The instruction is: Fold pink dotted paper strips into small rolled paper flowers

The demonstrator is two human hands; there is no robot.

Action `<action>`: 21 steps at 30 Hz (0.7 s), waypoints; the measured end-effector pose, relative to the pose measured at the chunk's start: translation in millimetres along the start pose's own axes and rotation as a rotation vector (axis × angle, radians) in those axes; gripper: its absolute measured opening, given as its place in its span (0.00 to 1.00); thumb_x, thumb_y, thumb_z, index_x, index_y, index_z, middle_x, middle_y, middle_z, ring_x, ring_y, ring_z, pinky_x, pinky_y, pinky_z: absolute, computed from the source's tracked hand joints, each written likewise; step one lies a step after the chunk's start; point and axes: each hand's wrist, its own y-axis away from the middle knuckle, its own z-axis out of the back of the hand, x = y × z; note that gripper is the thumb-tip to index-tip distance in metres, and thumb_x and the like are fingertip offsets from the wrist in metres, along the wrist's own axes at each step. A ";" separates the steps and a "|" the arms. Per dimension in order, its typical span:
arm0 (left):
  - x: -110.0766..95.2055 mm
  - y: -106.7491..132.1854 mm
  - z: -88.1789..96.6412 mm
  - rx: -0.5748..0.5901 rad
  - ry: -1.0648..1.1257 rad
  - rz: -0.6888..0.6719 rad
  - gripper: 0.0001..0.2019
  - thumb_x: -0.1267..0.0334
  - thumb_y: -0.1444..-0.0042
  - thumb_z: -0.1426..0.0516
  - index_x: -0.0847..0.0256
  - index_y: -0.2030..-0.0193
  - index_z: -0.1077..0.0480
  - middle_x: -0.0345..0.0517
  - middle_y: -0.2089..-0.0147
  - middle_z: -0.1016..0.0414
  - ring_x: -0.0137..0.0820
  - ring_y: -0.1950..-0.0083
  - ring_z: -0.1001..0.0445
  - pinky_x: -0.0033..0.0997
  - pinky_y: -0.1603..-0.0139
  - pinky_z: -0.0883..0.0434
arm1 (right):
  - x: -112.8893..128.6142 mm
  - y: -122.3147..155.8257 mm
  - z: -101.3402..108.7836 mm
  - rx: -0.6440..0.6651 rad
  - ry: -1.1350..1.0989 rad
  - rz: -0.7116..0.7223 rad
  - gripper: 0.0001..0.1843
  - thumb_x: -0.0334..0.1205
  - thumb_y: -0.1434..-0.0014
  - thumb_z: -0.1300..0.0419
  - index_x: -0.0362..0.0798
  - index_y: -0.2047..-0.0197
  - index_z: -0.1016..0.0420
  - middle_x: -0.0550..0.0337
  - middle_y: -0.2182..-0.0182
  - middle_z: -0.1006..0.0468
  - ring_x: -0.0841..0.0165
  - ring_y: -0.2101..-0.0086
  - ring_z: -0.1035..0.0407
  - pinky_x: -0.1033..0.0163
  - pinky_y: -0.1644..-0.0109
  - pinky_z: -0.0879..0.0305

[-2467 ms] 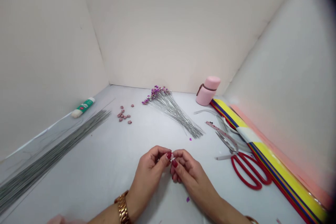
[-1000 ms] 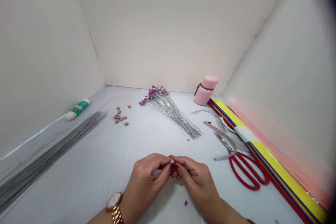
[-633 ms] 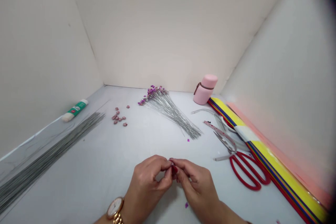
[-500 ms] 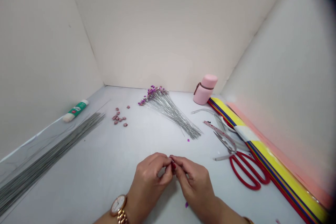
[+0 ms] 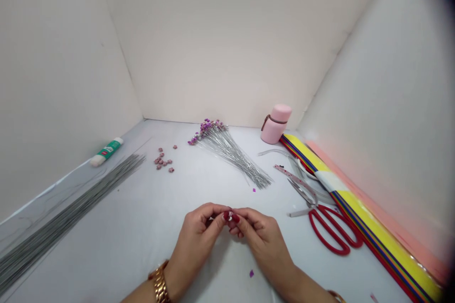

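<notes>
My left hand (image 5: 197, 236) and my right hand (image 5: 261, 239) meet fingertip to fingertip low over the white table (image 5: 142, 227). Together they pinch a tiny pale piece (image 5: 230, 216) between thumbs and forefingers; most of it is hidden by the fingers. A gold watch band (image 5: 159, 284) sits on my left wrist. Behind the hands lies a bundle of silver wires tipped with purple beads (image 5: 227, 149). A few loose pinkish folded pieces (image 5: 162, 161) lie to the left of that bundle.
Red-handled scissors (image 5: 327, 227) and grey paper strips (image 5: 295, 180) lie right of the hands. Coloured paper sheets (image 5: 369, 222) run along the right wall. A pink bottle (image 5: 275, 124) stands at the back. A glue stick (image 5: 106, 151) and long grey wires (image 5: 64, 218) lie left.
Both hands stay together over the same spot, the fingers working the small piece. My left wrist has turned, so the watch face no longer shows. The view shifted slightly.
</notes>
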 end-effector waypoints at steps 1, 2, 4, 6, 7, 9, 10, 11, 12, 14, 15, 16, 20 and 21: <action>1.1 0.3 0.3 -0.006 -0.051 -0.028 0.08 0.65 0.46 0.46 0.63 0.64 0.27 0.48 0.65 0.23 0.32 0.63 0.26 0.30 0.60 0.30 | -0.5 -0.1 -0.1 -0.007 0.004 -0.004 0.12 0.40 0.42 0.47 0.45 0.61 0.25 0.60 0.77 0.24 0.71 0.75 0.32 0.69 0.70 0.35; 1.7 0.6 0.5 -0.008 -0.090 -0.051 0.08 0.65 0.46 0.46 0.63 0.64 0.27 0.48 0.64 0.23 0.33 0.63 0.26 0.30 0.60 0.30 | -0.9 -0.3 -0.2 -0.013 0.008 -0.003 0.12 0.40 0.43 0.47 0.45 0.61 0.25 0.60 0.77 0.24 0.71 0.75 0.32 0.69 0.70 0.34; 0.9 1.0 0.7 -0.001 -0.123 -0.081 0.08 0.65 0.46 0.46 0.62 0.63 0.27 0.47 0.65 0.24 0.32 0.63 0.26 0.29 0.62 0.29 | -1.6 -0.5 -0.4 -0.014 0.008 0.013 0.12 0.40 0.43 0.47 0.45 0.62 0.25 0.60 0.77 0.24 0.71 0.74 0.31 0.69 0.70 0.34; -1.3 1.3 0.5 0.005 -0.141 -0.099 0.07 0.66 0.46 0.46 0.61 0.63 0.28 0.46 0.66 0.23 0.31 0.65 0.26 0.27 0.64 0.28 | -2.1 -0.5 -0.7 -0.005 0.004 0.034 0.12 0.39 0.43 0.47 0.45 0.61 0.25 0.60 0.76 0.24 0.71 0.74 0.30 0.69 0.70 0.33; -2.6 1.6 0.3 0.006 -0.162 -0.115 0.07 0.66 0.46 0.47 0.61 0.64 0.28 0.45 0.67 0.24 0.30 0.66 0.25 0.27 0.64 0.28 | -2.2 -0.4 -0.7 -0.001 0.005 0.045 0.11 0.39 0.43 0.47 0.45 0.61 0.26 0.60 0.76 0.24 0.71 0.74 0.30 0.69 0.70 0.33; -4.6 2.7 0.0 0.007 -0.230 -0.166 0.06 0.68 0.46 0.47 0.61 0.64 0.28 0.44 0.68 0.24 0.29 0.67 0.26 0.26 0.65 0.28 | -2.1 -0.1 -0.5 0.006 0.019 0.075 0.11 0.38 0.43 0.48 0.45 0.60 0.26 0.59 0.76 0.24 0.70 0.74 0.30 0.69 0.70 0.33; -5.2 3.6 -0.1 0.000 -0.270 -0.198 0.06 0.69 0.47 0.46 0.61 0.65 0.28 0.44 0.68 0.24 0.28 0.68 0.26 0.25 0.65 0.28 | -2.0 0.1 -0.2 0.007 0.031 0.093 0.11 0.37 0.43 0.48 0.45 0.60 0.26 0.59 0.75 0.24 0.70 0.74 0.29 0.69 0.69 0.32; -5.5 4.6 -0.1 -0.010 -0.308 -0.232 0.06 0.70 0.47 0.46 0.61 0.65 0.28 0.43 0.69 0.24 0.28 0.68 0.26 0.25 0.65 0.28 | -1.9 0.4 0.3 0.009 0.046 0.112 0.11 0.37 0.43 0.48 0.44 0.60 0.26 0.58 0.75 0.24 0.70 0.73 0.29 0.69 0.69 0.32; -5.5 5.6 -0.1 -0.019 -0.340 -0.263 0.06 0.71 0.48 0.46 0.61 0.66 0.28 0.43 0.69 0.24 0.28 0.68 0.26 0.24 0.65 0.29 | -1.8 0.6 0.9 0.012 0.064 0.132 0.11 0.36 0.43 0.48 0.44 0.60 0.27 0.58 0.74 0.23 0.70 0.73 0.29 0.69 0.68 0.32; -5.0 7.3 0.4 -0.031 -0.379 -0.309 0.07 0.73 0.49 0.46 0.61 0.66 0.29 0.42 0.70 0.24 0.27 0.69 0.26 0.24 0.66 0.29 | -1.8 1.0 2.4 0.023 0.101 0.169 0.11 0.36 0.42 0.49 0.44 0.59 0.27 0.57 0.73 0.23 0.69 0.72 0.28 0.68 0.67 0.32; -4.6 7.8 0.7 -0.027 -0.387 -0.325 0.07 0.74 0.49 0.46 0.61 0.66 0.29 0.42 0.70 0.24 0.27 0.69 0.26 0.23 0.66 0.29 | -2.0 1.1 3.3 0.033 0.121 0.186 0.11 0.36 0.42 0.49 0.44 0.59 0.27 0.57 0.73 0.23 0.70 0.72 0.28 0.68 0.67 0.32; -4.0 7.9 1.1 -0.019 -0.389 -0.334 0.08 0.74 0.49 0.46 0.61 0.66 0.29 0.42 0.70 0.25 0.27 0.69 0.26 0.23 0.66 0.29 | -2.3 1.1 4.1 0.042 0.141 0.199 0.11 0.35 0.42 0.49 0.45 0.59 0.27 0.57 0.73 0.23 0.70 0.72 0.28 0.68 0.66 0.32; -1.7 6.4 1.2 -0.015 -0.390 -0.350 0.08 0.75 0.50 0.47 0.61 0.67 0.30 0.42 0.70 0.25 0.26 0.70 0.27 0.22 0.67 0.29 | -2.7 1.3 6.3 0.058 0.176 0.223 0.11 0.34 0.42 0.49 0.46 0.59 0.28 0.59 0.73 0.23 0.70 0.72 0.28 0.69 0.66 0.33; -1.5 6.2 0.8 -0.025 -0.397 -0.359 0.07 0.76 0.51 0.46 0.61 0.68 0.30 0.41 0.71 0.25 0.26 0.71 0.27 0.22 0.68 0.30 | -2.3 1.5 6.5 0.059 0.175 0.227 0.11 0.34 0.42 0.49 0.46 0.59 0.28 0.59 0.73 0.24 0.70 0.72 0.28 0.69 0.66 0.33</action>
